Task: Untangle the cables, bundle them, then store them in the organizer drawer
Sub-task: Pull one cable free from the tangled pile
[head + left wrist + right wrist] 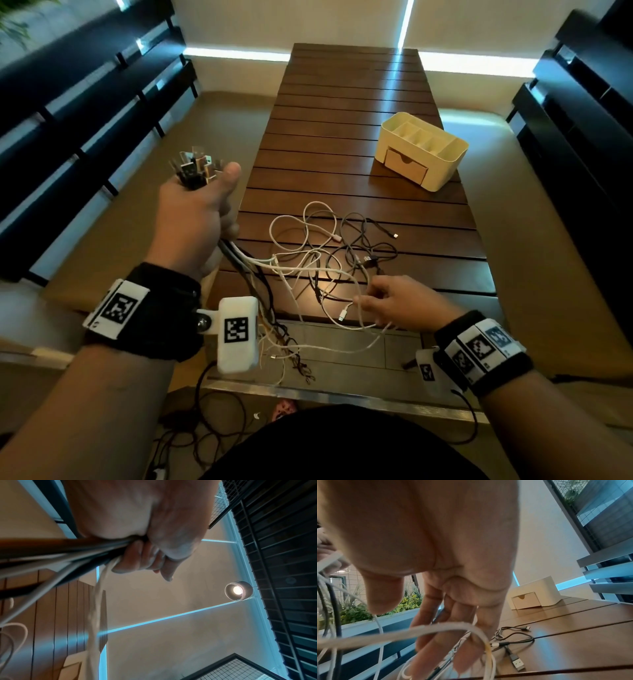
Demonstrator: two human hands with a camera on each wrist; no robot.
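Observation:
My left hand [202, 209] is raised over the table's left edge and grips a bunch of cable ends, with several USB plugs [197, 168] sticking out above the fist. In the left wrist view the fist [145, 555] is wrapped round black and white cables [68, 558]. These run down to a tangle of cables [342, 253] on the near part of the table. My right hand [366, 299] is low over the tangle with straight fingers [440, 649] among white loops, and one white cable [450, 627] lies across them. The cream organizer [421, 150] stands at the far right, its drawer [406, 164] shut.
The slatted wooden table [342, 102] stretches away from me, with dark slatted benches along both sides. Some cable loops hang off the near edge [287, 349], and more wires lie on the floor [205, 431]. A black cable with a USB plug [518, 661] lies by my right fingers.

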